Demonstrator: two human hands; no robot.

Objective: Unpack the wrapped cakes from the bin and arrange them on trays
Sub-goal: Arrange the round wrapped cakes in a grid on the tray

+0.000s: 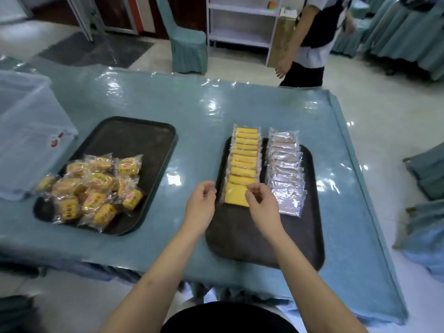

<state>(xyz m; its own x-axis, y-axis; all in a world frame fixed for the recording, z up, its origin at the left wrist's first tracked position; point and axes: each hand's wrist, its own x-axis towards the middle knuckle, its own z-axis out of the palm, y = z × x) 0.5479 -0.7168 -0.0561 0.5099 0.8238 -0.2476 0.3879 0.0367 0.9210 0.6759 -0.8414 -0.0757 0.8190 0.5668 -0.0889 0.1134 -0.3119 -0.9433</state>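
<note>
Two black trays lie on the teal table. The right tray (242,243) holds a neat row of yellow wrapped cakes (245,159) and, beside it, a row of brownish wrapped cakes (286,169). My right hand (263,205) pinches the right edge of the nearest yellow cake (234,197) at the row's near end. My left hand (201,204) is curled just off that cake's left wrapper edge; contact is unclear. The left tray (134,138) carries a loose pile of round wrapped cakes (96,191). The clear plastic bin (26,138) stands at the far left.
A person (310,39) stands beyond the table's far edge. White shelves (242,22) and a covered chair (187,46) stand behind the table. More covered chairs (425,171) sit to the right. The near half of the right tray is bare.
</note>
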